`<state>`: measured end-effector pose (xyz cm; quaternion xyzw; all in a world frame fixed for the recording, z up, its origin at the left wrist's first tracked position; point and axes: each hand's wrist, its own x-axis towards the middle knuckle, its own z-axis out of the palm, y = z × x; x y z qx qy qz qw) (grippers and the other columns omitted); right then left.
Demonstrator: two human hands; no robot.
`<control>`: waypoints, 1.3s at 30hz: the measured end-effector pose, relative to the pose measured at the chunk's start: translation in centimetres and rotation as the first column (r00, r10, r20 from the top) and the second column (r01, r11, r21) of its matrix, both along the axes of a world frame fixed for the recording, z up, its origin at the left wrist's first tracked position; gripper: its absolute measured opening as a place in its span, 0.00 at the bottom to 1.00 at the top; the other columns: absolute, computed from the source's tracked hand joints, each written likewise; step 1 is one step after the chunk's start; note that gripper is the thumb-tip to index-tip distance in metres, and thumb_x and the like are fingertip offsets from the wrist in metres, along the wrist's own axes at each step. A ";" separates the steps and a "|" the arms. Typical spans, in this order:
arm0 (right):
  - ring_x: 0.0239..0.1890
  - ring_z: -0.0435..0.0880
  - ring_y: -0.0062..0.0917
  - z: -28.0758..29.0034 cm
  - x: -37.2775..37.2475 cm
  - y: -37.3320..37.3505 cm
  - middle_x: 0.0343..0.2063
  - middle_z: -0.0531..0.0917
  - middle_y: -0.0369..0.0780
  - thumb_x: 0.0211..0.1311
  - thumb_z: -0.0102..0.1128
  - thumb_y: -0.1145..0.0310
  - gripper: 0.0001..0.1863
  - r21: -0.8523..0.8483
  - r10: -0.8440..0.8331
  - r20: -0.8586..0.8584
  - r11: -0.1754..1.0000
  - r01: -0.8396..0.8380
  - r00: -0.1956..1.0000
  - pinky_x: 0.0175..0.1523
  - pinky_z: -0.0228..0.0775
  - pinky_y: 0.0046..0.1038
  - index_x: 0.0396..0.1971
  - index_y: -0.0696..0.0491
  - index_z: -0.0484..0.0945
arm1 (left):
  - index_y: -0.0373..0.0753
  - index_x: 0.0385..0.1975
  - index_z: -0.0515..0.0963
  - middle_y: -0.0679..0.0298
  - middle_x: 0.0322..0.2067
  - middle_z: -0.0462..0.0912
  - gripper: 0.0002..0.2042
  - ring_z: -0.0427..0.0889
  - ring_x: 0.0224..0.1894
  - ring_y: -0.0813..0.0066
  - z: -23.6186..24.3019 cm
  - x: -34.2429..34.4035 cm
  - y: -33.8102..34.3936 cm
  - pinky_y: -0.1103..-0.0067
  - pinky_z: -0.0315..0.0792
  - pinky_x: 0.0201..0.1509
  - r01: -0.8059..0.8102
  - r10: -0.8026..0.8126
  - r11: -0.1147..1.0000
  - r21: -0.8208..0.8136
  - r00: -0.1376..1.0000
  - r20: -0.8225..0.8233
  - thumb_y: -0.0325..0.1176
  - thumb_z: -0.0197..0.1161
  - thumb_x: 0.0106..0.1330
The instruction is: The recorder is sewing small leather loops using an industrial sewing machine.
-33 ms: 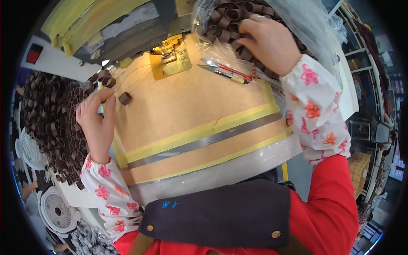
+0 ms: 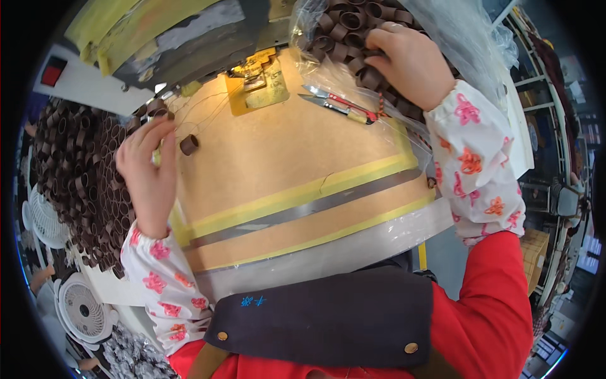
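Observation:
My left hand (image 2: 149, 167) is at the left edge of the tan work board (image 2: 265, 151), fingers stretched upward and slightly blurred. Its fingertips are beside a small brown ring (image 2: 156, 108), and I cannot make out whether they touch it. A single brown ring (image 2: 189, 144) stands on the board right of that hand. My right hand (image 2: 413, 66) hangs over brown rings (image 2: 344, 31) in a clear plastic bag (image 2: 451, 28). Its thumb and forefinger are apart at the rings, with nothing visible held between them.
A sewing machine (image 2: 183, 47) stands at the back, with a brass-coloured plate (image 2: 259, 91) and loose threads. Red-handled thread snips (image 2: 341, 99) and a second pointed tool (image 2: 331, 108) lie near the bag. Many brown rings (image 2: 82, 170) are heaped left. White fans (image 2: 85, 311) stand beyond.
My left hand has moved slightly upward, with its fingers now reaching the rings at the machine's left. The right hand stays over the bag. The whole view has shifted slightly.

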<state>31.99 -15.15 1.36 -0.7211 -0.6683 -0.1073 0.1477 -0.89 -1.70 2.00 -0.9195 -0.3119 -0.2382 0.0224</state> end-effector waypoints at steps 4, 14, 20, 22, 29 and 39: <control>0.35 0.76 0.39 -0.5 1.6 0.6 0.29 0.76 0.44 0.44 0.51 0.78 0.08 -0.071 -0.008 0.056 0.997 0.012 0.998 0.40 0.68 0.36 0.28 0.57 0.73 | 0.27 0.48 0.68 0.43 0.47 0.71 0.18 0.67 0.52 0.48 -3.3 4.8 -1.5 0.66 0.61 0.56 0.191 -0.165 0.962 -0.197 0.977 0.138 0.25 0.53 0.57; 0.21 0.77 0.37 -2.9 -8.6 4.7 0.18 0.77 0.45 0.45 0.56 0.68 0.08 0.143 0.221 -0.707 0.975 -0.171 0.671 0.30 0.69 0.32 0.22 0.58 0.78 | 0.34 0.42 0.71 0.51 0.35 0.76 0.12 0.75 0.36 0.55 -5.5 7.8 -0.3 0.70 0.69 0.37 0.039 -0.005 0.974 -0.225 0.989 0.149 0.30 0.54 0.59; 0.19 0.75 0.37 -5.2 -9.3 6.4 0.13 0.74 0.45 0.48 0.52 0.67 0.10 0.161 0.191 -0.595 0.980 -0.118 0.780 0.26 0.66 0.36 0.15 0.58 0.73 | 0.37 0.35 0.75 0.59 0.21 0.77 0.08 0.75 0.20 0.68 -4.6 7.3 -0.4 0.77 0.68 0.24 0.132 0.051 0.853 -0.505 0.942 0.333 0.32 0.56 0.59; 0.19 0.75 0.37 -5.4 -9.6 6.3 0.13 0.73 0.44 0.48 0.51 0.67 0.11 0.144 0.166 -0.585 0.985 -0.100 0.794 0.27 0.66 0.36 0.13 0.57 0.71 | 0.35 0.34 0.75 0.62 0.20 0.76 0.07 0.73 0.18 0.75 -4.9 6.9 -0.8 0.80 0.67 0.24 0.231 0.074 0.766 -0.600 0.895 0.440 0.31 0.58 0.58; 0.23 0.77 0.34 -5.6 -9.7 5.9 0.20 0.77 0.42 0.46 0.57 0.70 0.08 0.170 0.217 -0.591 0.975 -0.144 0.777 0.26 0.67 0.33 0.17 0.57 0.71 | 0.33 0.33 0.75 0.62 0.20 0.77 0.10 0.74 0.21 0.75 -5.1 7.3 -0.4 0.80 0.67 0.27 0.243 -0.012 0.776 -0.582 0.928 0.371 0.32 0.61 0.57; 0.27 0.77 0.25 -6.4 -8.9 6.1 0.33 0.79 0.40 0.49 0.59 0.79 0.05 0.315 0.419 -0.592 0.906 -0.281 0.688 0.31 0.69 0.23 0.27 0.58 0.75 | 0.32 0.31 0.77 0.63 0.17 0.76 0.12 0.73 0.19 0.78 -5.0 7.5 0.6 0.82 0.66 0.24 0.217 0.074 0.715 -0.664 0.922 0.380 0.34 0.65 0.52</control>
